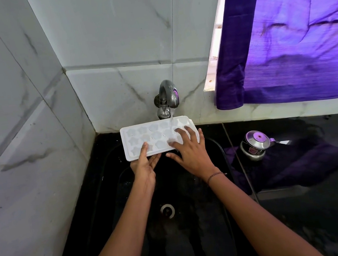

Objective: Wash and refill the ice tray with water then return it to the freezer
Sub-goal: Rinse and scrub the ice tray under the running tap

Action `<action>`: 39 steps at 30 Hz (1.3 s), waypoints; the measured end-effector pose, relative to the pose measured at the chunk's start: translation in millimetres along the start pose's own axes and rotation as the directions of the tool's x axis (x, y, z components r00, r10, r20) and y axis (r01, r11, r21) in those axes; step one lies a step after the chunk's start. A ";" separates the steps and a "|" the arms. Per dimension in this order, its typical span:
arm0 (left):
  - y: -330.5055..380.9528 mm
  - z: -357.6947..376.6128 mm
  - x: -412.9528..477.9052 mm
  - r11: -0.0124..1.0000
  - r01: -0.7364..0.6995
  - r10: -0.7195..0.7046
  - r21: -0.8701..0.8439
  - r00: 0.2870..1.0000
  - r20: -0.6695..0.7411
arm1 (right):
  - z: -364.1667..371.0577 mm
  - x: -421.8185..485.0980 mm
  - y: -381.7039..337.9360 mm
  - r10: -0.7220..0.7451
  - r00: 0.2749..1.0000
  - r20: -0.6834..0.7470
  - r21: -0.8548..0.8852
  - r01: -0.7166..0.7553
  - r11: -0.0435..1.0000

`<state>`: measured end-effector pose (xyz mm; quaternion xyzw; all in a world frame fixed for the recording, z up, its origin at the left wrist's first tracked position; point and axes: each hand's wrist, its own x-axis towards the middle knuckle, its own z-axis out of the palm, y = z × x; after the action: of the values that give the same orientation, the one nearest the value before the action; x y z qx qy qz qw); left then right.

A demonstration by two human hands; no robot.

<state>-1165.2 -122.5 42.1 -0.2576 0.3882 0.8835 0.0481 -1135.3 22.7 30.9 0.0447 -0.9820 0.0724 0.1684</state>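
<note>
White star-shaped ice tray [143, 137] under running tap [167, 97], left hand [145, 166] pinching near edge, right hand [190, 148] spread flat on top, steel kettle [254, 145] at 3 o'clock, black sink [216, 149] below, purple curtain [285, 35] at 1 o'clock

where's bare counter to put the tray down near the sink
Bare black counter lies right of the sink, nearer than the steel pot. Under the tap it is crowded: ice tray and both hands.

The ice tray [158, 137] sits above the sink [172, 192], under the tap [167, 97], between both hands. A kettle [255, 145] stands on the table [325, 192], right of the right hand [188, 150].
</note>
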 end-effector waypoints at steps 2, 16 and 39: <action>0.5 0.9 -0.1 1.000 -0.008 0.008 -0.013 1.000 -0.001 | 0.5 1.2 0.0 0.001 1.000 0.004 -0.030 -0.001 1.000; 4.0 0.0 2.5 0.997 -0.071 0.071 -0.011 0.998 0.000 | -2.3 10.2 -4.2 -0.008 0.999 0.035 0.011 0.008 1.000; -9.7 -18.1 3.8 0.748 -0.353 0.362 0.562 0.927 0.100 | 9.5 -11.0 -5.4 -0.009 0.967 0.256 -0.001 0.010 1.000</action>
<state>-1158.1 -129.0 23.5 -0.1592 0.6766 0.7172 -0.0499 -1127.4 16.6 19.0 0.0583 -0.9954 0.0640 0.0405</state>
